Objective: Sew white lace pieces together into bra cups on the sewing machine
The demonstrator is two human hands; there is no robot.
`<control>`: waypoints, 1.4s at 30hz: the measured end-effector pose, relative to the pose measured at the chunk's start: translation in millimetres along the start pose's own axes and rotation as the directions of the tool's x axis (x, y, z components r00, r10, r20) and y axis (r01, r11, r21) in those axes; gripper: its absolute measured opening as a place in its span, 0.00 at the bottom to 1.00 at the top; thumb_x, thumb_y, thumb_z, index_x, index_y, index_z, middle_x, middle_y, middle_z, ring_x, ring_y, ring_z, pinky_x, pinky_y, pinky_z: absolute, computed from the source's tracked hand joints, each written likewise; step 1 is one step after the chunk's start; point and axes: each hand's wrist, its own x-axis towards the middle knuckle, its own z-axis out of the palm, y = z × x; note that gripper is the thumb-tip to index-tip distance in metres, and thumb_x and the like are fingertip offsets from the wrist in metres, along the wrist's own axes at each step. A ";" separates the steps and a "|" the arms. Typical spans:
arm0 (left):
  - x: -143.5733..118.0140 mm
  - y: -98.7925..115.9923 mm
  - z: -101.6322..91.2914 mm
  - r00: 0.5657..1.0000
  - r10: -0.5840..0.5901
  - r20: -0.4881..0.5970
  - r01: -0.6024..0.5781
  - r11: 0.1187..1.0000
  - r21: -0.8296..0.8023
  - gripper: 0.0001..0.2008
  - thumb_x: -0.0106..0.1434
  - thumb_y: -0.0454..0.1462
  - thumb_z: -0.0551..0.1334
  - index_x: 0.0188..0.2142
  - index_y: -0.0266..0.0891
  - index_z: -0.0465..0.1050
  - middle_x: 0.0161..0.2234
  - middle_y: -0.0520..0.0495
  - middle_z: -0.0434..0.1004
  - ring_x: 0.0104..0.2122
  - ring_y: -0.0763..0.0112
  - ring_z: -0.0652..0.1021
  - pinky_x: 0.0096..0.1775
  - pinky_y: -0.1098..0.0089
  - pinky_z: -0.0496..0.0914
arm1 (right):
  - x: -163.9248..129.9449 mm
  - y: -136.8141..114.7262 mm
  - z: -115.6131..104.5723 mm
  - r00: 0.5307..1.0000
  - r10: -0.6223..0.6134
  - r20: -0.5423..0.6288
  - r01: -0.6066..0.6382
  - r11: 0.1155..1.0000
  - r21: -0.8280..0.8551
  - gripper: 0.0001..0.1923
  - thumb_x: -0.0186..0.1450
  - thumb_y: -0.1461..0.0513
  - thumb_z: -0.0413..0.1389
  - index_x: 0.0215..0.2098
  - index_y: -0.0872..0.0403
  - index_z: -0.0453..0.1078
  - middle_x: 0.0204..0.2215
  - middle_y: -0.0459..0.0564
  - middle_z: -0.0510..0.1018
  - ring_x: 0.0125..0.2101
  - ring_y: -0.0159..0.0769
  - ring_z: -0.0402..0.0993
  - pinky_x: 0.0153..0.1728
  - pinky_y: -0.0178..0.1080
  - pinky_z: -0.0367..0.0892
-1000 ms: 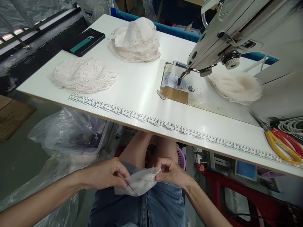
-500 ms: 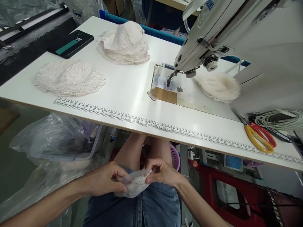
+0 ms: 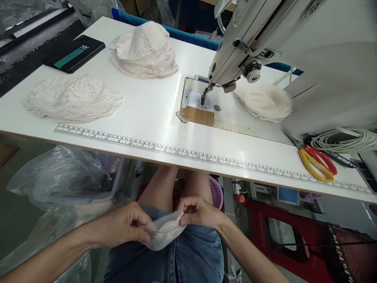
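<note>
While both hands work low over the lap, near the table's near edge, a small white lace piece (image 3: 165,234) sits pinched between them. Left hand (image 3: 126,226) closed on its left end, thumb and fingertips pressed together; right hand (image 3: 198,212) closed on its upper right edge.

Change over the last second: hands have drawn closer together, the lace now bunched shorter than before, scalloped edge folded up toward the right hand. Reads as the piece being gathered or lined up edge to edge rather than spread flat; judgement only.

Lace long axis runs left-low to right-high, scalloped trim along the upper side, rounded belly hanging down onto the denim shorts (image 3: 191,259).

Around: white table (image 3: 153,118) with printed ruler (image 3: 188,153) along the near edge. Sewing machine (image 3: 265,35) far right, needle over its plate. Lace stack (image 3: 73,98) far left, another stack (image 3: 144,49) beyond it, a third (image 3: 265,103) under the machine arm. Dark phone (image 3: 73,53) far left. Scissors (image 3: 316,161) right.
</note>
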 end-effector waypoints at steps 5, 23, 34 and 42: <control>-2.1 3.1 2.2 1.000 0.004 -0.014 -0.004 0.999 0.048 0.06 0.54 0.36 0.64 0.30 0.41 0.82 0.26 0.52 0.82 0.25 0.72 0.74 0.29 0.77 0.63 | -1.6 0.5 -0.2 1.000 -0.003 0.010 0.003 1.000 0.000 0.15 0.50 0.56 0.67 0.27 0.59 0.71 0.24 0.44 0.75 0.25 0.26 0.69 0.28 0.30 0.63; -7.6 6.3 -3.6 1.000 0.016 -0.016 -0.015 0.996 0.087 0.07 0.56 0.36 0.62 0.30 0.40 0.81 0.23 0.54 0.75 0.24 0.74 0.68 0.29 0.76 0.60 | 2.0 -6.6 9.2 1.000 -0.030 -0.006 0.030 0.999 -0.018 0.18 0.50 0.53 0.66 0.28 0.58 0.69 0.24 0.43 0.73 0.24 0.25 0.66 0.28 0.30 0.60; 5.7 4.0 1.7 0.980 -0.069 -0.184 0.074 0.997 0.020 0.10 0.51 0.39 0.65 0.27 0.31 0.76 0.19 0.55 0.63 0.21 0.77 0.60 0.24 0.76 0.52 | 2.5 -14.2 19.7 0.977 -0.205 -0.060 0.202 0.978 -0.059 0.23 0.53 0.56 0.65 0.42 0.54 0.63 0.34 0.44 0.68 0.33 0.27 0.64 0.33 0.31 0.60; 4.1 5.0 5.6 0.961 -0.104 -0.256 0.109 0.994 0.005 0.13 0.46 0.42 0.68 0.23 0.33 0.74 0.18 0.56 0.63 0.22 0.76 0.62 0.25 0.75 0.54 | 4.0 -4.7 16.8 0.934 -0.338 -0.114 0.270 0.879 -0.394 0.15 0.56 0.53 0.62 0.32 0.55 0.69 0.31 0.45 0.68 0.28 0.28 0.62 0.29 0.32 0.58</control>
